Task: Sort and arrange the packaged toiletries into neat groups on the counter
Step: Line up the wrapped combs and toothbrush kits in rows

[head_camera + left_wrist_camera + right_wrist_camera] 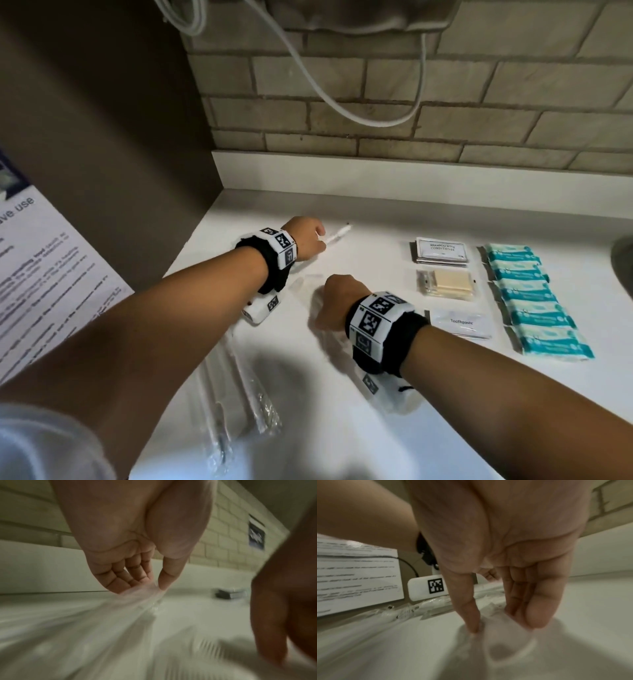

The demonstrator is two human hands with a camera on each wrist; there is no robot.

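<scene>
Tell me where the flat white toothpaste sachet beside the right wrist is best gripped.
The flat white toothpaste sachet lies flush on the white counter, so it probably needs a pinch at an edge, fingers from above. Its near edge looks freest: the clear-wrapped beige soap bar lies just beyond it and the teal packets to its right.

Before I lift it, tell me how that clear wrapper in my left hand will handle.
Probably floppy: the clear wrapper looks thin and streams loosely from where the left hand pinches it. Likely very light, since a thumb-and-fingertip pinch carries it. Possibly slippery, as the film looks glossy on the smooth counter.
</scene>
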